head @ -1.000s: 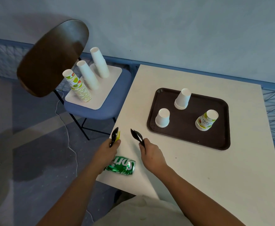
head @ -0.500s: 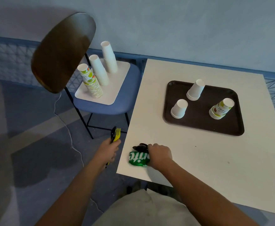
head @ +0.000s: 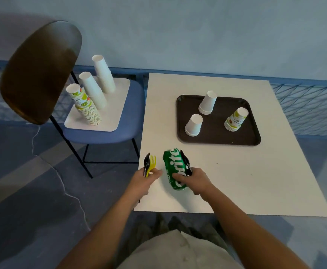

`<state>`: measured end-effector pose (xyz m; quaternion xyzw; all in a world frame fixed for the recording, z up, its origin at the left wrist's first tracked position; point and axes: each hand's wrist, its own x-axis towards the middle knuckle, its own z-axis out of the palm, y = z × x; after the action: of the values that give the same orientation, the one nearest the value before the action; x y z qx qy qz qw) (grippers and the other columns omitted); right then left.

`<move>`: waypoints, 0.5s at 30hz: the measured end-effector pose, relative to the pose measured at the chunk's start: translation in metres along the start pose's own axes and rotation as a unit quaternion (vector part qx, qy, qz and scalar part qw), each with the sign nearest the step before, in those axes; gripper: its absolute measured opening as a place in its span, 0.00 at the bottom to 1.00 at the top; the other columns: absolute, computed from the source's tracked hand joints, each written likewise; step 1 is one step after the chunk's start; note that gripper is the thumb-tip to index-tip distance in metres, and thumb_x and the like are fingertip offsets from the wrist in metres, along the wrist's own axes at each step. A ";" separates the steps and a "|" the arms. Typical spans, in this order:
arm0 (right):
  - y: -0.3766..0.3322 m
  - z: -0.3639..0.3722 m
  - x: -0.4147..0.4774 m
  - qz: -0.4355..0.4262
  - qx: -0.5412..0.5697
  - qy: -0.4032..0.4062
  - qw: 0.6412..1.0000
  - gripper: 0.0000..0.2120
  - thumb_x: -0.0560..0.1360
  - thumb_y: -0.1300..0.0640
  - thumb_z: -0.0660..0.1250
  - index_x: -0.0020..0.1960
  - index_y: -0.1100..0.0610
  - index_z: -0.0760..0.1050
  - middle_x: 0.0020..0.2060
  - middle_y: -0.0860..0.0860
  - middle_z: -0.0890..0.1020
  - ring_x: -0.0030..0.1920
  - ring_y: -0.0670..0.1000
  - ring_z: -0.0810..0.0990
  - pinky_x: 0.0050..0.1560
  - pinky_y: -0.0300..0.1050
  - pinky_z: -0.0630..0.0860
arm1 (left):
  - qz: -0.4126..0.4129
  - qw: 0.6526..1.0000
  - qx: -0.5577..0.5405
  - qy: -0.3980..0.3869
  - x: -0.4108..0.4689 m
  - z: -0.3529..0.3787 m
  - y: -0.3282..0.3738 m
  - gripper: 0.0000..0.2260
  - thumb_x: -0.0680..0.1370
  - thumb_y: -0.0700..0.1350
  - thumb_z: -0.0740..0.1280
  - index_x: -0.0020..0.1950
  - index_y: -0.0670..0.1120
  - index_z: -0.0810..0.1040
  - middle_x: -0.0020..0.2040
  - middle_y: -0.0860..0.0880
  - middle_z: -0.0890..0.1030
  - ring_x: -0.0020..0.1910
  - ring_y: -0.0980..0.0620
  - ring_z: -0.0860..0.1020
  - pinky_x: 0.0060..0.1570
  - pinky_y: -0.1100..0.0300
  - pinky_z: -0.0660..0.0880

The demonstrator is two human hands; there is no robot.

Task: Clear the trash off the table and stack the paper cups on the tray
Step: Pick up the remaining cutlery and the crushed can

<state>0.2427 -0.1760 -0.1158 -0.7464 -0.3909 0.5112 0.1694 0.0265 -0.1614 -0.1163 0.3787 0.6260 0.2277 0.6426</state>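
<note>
My right hand (head: 194, 180) grips a crushed green soda can (head: 173, 167) together with a black plastic spoon (head: 186, 162), lifted just above the white table (head: 236, 181) near its front left corner. My left hand (head: 146, 178) holds a yellow plastic fork (head: 152, 163) and a black utensil (head: 146, 162) at the table's left edge. A dark brown tray (head: 217, 133) sits further back with two upside-down white paper cups (head: 194, 125) (head: 207, 102) and an upside-down printed cup stack (head: 236, 119).
A blue-seated chair (head: 100, 133) with a dark wooden back (head: 40, 70) stands left of the table. On it lies a white board (head: 110, 117) holding three tall cup stacks (head: 103, 74). A blue mesh fence (head: 310, 109) runs behind. A cable trails over the floor.
My right hand, which held only the black spoon, reached down onto the soda can, closed on it and raised it. My left hand kept its utensils and moved slightly towards the table edge.
</note>
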 end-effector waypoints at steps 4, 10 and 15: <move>0.013 -0.006 -0.027 -0.004 0.100 -0.052 0.994 0.18 0.72 0.39 0.75 0.50 0.54 0.82 0.38 0.55 0.83 0.29 0.46 0.70 0.27 0.41 0.65 | 0.028 0.999 -0.009 -0.043 -0.013 0.039 0.014 0.09 0.78 0.53 0.75 0.56 0.52 0.83 0.33 0.59 0.81 0.28 0.63 0.76 0.25 0.69 0.67; 0.054 -0.029 -0.060 0.021 0.185 -0.081 0.979 0.12 0.76 0.47 0.71 0.45 0.55 0.74 0.27 0.48 0.70 0.24 0.47 0.66 0.25 0.41 0.63 | 0.009 0.998 -0.026 -0.064 -0.028 0.097 0.002 0.13 0.74 0.56 0.78 0.55 0.51 0.87 0.49 0.48 0.89 0.49 0.47 0.85 0.46 0.55 0.72; 0.114 -0.073 -0.088 0.053 0.301 -0.091 0.948 0.02 0.76 0.57 0.64 0.45 0.54 0.71 0.27 0.47 0.64 0.26 0.48 0.59 0.29 0.42 0.54 | 0.013 0.994 -0.062 -0.091 -0.055 0.165 -0.017 0.16 0.74 0.52 0.79 0.59 0.47 0.86 0.51 0.47 0.89 0.53 0.45 0.87 0.56 0.49 0.81</move>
<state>0.3398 -0.3046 -0.1045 -0.6307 -0.1928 0.6791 0.3222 0.1788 -0.2474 -0.1064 0.3652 0.5448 0.2388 0.7161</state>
